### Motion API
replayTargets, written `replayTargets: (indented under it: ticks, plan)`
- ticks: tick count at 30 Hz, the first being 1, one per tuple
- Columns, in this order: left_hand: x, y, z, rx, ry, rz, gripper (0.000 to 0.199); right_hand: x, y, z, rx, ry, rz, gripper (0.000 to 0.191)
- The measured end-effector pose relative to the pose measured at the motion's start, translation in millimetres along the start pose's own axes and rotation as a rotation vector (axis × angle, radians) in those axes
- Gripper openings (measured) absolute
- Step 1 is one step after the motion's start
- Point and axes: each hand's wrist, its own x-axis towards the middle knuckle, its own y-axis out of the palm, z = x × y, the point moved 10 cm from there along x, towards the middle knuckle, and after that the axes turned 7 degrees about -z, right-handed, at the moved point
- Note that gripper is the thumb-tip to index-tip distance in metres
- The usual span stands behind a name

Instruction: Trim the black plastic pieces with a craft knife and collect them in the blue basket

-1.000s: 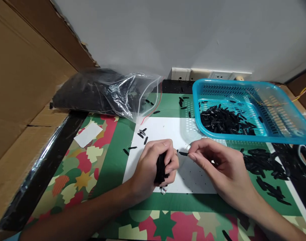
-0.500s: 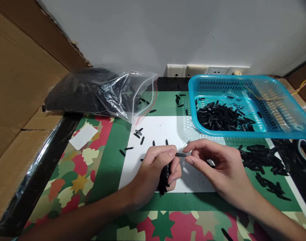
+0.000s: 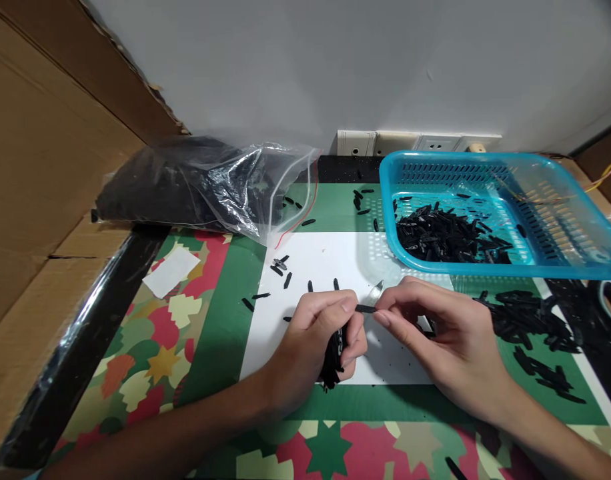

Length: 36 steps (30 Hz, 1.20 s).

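Observation:
My left hand (image 3: pixel 330 333) is closed around a bunch of small black pieces (image 3: pixel 331 363), whose ends stick out below the fingers. One black piece (image 3: pixel 366 309) pokes out sideways between its thumb and forefinger. The thumb and forefinger of my right hand (image 3: pixel 430 323) pinch the free end of that piece. A pointed metal tip (image 3: pixel 376 289) shows beside the right fingertips; the rest of it is hidden. Under both hands lies a white sheet (image 3: pixel 320 250) with loose black pieces (image 3: pixel 279 265) on its left part.
At the back right stands a blue basket (image 3: pixel 505 269) holding many black pieces. A clear zip bag (image 3: pixel 200 187) full of dark material lies back left. More black pieces (image 3: pixel 530 320) are heaped at the right, near scissor handles (image 3: pixel 610 300). A cardboard wall (image 3: pixel 50 107) rises at the left.
The right thumb and forefinger have closed on the end of the black piece, where a gap showed before. The metal tip shows more. The whole view has shifted slightly.

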Motion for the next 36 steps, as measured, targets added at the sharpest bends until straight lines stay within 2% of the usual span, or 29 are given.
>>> replayTargets:
  ticks: [20,36]
  plan:
    - [2,-0.2,3,0.047,-0.039,-0.031,0.052,-3,11,-19,0.138,0.224,0.107,0.023]
    - [-1,2.1,-1,0.012,-0.018,0.007,0.045,-2,10,-21,0.209,0.242,0.069,0.018]
